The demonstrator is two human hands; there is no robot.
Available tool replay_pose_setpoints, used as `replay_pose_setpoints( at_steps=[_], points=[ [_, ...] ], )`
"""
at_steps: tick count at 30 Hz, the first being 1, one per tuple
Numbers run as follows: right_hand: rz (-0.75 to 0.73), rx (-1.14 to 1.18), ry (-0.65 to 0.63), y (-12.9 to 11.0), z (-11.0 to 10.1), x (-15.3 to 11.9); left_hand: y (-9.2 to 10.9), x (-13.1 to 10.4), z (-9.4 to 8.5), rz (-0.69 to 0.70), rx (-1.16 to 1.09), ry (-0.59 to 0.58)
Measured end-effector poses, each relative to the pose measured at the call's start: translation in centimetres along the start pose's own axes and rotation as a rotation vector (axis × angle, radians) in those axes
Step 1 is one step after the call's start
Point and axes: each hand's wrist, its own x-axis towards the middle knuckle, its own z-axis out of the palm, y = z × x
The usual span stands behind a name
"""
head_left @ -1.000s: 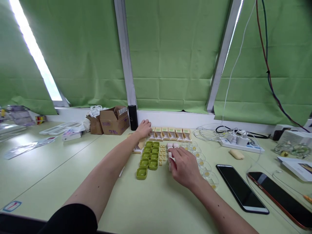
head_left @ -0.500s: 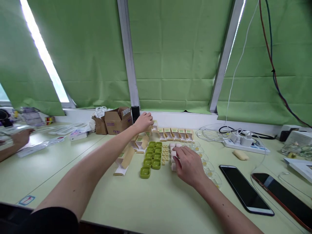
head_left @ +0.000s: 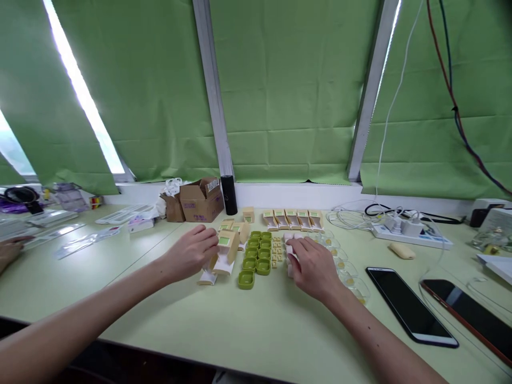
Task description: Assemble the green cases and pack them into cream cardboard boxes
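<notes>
My left hand (head_left: 192,253) is closed, its fingers at the left edge of a small cream paper box (head_left: 226,248) with a green label and a white inner flap. More such boxes stand around it; a single box (head_left: 248,215) is farther back. My right hand (head_left: 314,266) rests over two rows of small white pieces (head_left: 288,270), fingers bent and thumb apart, covering some of them. Between the hands are two rows of square green trays (head_left: 246,279) and small yellow pieces (head_left: 274,264). Clear plastic covers (head_left: 359,290) with yellow spots lie right of my right hand.
A row of open cream boxes (head_left: 292,220) stands at the back. A cardboard carton (head_left: 198,204) and a black cylinder (head_left: 229,195) are by the wall. Two phones (head_left: 410,304), a power strip (head_left: 414,237) and cables lie right. Another person's hand (head_left: 12,248) is far left.
My left hand has come back from the far box, toward me and left, to the nearer boxes. The far box stands alone. My right hand has stayed over the white pieces.
</notes>
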Motion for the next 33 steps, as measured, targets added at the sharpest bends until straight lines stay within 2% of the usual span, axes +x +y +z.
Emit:
replay_pose_setpoints(
  at_steps=[4, 8, 13, 18, 24, 27, 33],
  points=[
    [0.003, -0.002, -0.013, -0.1, 0.2, -0.1, 1.3, -1.1, 1.4, -0.004, -0.015, -0.012],
    [0.0, -0.012, -0.024, -0.2, 0.2, -0.1, 1.7, -1.8, 2.7, 0.004, -0.029, -0.05],
    [-0.003, -0.01, -0.036, -0.3, 0.3, -0.2, 2.0, -2.3, 2.3, -0.065, -0.094, -0.094],
    [0.005, -0.009, -0.057, -0.5, 0.4, -0.3, 4.8, -1.2, 1.4, -0.169, -0.165, -0.088],
    [-0.001, -0.006, -0.086, -1.0, 0.6, -0.5, 9.1, 0.8, 2.6, -0.262, -0.252, -0.108],
    [-0.008, 0.003, -0.099, -1.0, 0.6, -0.5, 9.9, 1.3, 3.3, -0.274, -0.257, -0.125],
    [-0.003, 0.01, -0.122, -0.8, 0.8, -0.5, 10.3, 1.4, 4.0, -0.289, -0.236, -0.12]
  ],
)
